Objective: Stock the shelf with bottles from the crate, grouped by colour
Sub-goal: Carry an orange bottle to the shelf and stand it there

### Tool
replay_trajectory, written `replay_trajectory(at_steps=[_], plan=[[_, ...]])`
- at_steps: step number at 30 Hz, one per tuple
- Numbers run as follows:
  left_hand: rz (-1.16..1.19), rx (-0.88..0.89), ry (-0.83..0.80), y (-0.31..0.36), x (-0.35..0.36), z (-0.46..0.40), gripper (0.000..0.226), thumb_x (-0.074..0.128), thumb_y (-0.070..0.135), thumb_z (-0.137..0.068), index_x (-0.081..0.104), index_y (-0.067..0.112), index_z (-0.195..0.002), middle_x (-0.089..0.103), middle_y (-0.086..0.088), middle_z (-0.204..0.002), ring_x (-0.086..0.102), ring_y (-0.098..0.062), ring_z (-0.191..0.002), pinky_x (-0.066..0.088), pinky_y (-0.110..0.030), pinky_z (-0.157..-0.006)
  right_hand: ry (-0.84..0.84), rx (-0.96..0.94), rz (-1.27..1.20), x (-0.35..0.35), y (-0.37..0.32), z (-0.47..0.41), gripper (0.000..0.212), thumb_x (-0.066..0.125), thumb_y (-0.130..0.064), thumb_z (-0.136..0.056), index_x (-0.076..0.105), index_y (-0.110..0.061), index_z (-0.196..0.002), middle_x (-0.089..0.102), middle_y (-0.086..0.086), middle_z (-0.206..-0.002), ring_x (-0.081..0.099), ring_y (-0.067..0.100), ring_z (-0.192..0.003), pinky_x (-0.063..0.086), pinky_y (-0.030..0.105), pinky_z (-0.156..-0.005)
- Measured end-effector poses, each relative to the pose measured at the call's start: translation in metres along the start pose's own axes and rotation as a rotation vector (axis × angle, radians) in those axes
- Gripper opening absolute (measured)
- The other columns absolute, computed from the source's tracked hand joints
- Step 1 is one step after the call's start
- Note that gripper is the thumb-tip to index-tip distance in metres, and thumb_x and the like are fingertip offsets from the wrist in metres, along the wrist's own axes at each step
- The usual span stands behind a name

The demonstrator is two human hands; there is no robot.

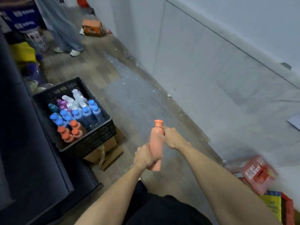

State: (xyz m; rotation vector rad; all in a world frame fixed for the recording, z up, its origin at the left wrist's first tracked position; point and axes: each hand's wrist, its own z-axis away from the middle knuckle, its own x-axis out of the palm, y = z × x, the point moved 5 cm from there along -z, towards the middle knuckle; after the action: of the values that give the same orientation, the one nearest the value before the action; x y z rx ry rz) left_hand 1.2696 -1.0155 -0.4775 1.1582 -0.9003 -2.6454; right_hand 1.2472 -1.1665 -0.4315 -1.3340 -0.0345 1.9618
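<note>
Orange bottle (156,146) upright, held mid-air by both: left hand (145,157) fingers clenched round its base, right hand (172,137) round its shoulder. Long axis vertical. Shelf (24,143) lies left, nearer left hand; crate (103,127) further off.

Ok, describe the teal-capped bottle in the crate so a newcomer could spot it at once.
Find the black crate on the floor beside the dark shelf unit. Along its shelf-side wall, behind the blue-capped bottles, stands the teal bottle next to the purple ones. It is the only bottle with a dark blue-green cap.
</note>
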Motion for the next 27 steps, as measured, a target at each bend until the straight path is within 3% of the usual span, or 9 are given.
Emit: replay_trajectory(at_steps=[3, 8, 18, 21, 24, 27], plan=[[0.069, -0.03, 0.063, 0.0, -0.032, -0.033, 0.059, 0.07, 0.069, -0.059, 0.058, 0.026, -0.096, 0.069, -0.003, -0.098, 0.064, -0.028, -0.097, 0.05, -0.037, -0.079, 0.001, -0.069, -0.019, -0.019, -0.026, -0.048, 0.042, 0.052, -0.047, -0.097, 0.056, -0.012, -0.119, 0.066, 0.019, -0.112, 0.057, 0.037, -0.109, 0.044, 0.04, -0.085], [0.103, -0.079, 0.114, 0.0, -0.075, -0.08, 0.06, 0.071, 0.066, -0.063, 0.058, 0.023, -0.102, 0.068, -0.005, -0.104, 0.063, -0.03, -0.101, 0.05, -0.038, -0.083, -0.035, -0.156, -0.013, -0.038, -0.063, -0.116, 0.038, 0.054, -0.045, -0.095, 0.057, -0.014, -0.116, 0.067, 0.018, -0.105, 0.059, 0.035, -0.101, 0.038, 0.034, -0.074], [0.164, -0.215, 0.252, 0.008, -0.142, -0.183, 0.059, 0.072, 0.063, -0.069, 0.056, 0.018, -0.104, 0.066, -0.005, -0.105, 0.063, -0.028, -0.1, 0.046, -0.034, -0.077, -0.169, -0.311, 0.03, -0.069, -0.12, -0.262, 0.025, 0.056, -0.052, -0.091, 0.051, -0.028, -0.096, 0.065, 0.012, -0.096, 0.057, 0.029, -0.092, 0.041, 0.035, -0.072], [0.204, -0.245, 0.296, 0.021, -0.164, -0.223, 0.06, 0.071, 0.067, -0.067, 0.056, 0.02, -0.101, 0.066, -0.003, -0.102, 0.063, -0.027, -0.097, 0.049, -0.037, -0.078, -0.189, -0.372, 0.048, -0.091, -0.136, -0.314, 0.031, 0.057, -0.055, -0.088, 0.056, -0.026, -0.101, 0.066, 0.011, -0.099, 0.059, 0.03, -0.093, 0.048, 0.038, -0.078], [0.22, -0.271, 0.323, 0.04, -0.197, -0.265, 0.054, 0.071, 0.065, -0.067, 0.054, 0.022, -0.095, 0.067, -0.002, -0.099, 0.063, -0.025, -0.095, 0.046, -0.035, -0.075, -0.208, -0.422, 0.035, -0.121, -0.15, -0.365, 0.026, 0.057, -0.054, -0.088, 0.05, -0.028, -0.091, 0.064, 0.007, -0.09, 0.055, 0.027, -0.09, 0.045, 0.038, -0.075], [0.232, -0.319, 0.377, 0.05, -0.231, -0.297, 0.052, 0.071, 0.065, -0.065, 0.053, 0.024, -0.092, 0.068, 0.001, -0.096, 0.064, -0.024, -0.093, 0.049, -0.034, -0.075, -0.235, -0.48, 0.036, -0.151, -0.174, -0.41, 0.031, 0.063, -0.045, -0.089, 0.058, -0.015, -0.09, 0.068, 0.006, -0.084, 0.056, 0.026, -0.083, 0.047, 0.038, -0.076]])
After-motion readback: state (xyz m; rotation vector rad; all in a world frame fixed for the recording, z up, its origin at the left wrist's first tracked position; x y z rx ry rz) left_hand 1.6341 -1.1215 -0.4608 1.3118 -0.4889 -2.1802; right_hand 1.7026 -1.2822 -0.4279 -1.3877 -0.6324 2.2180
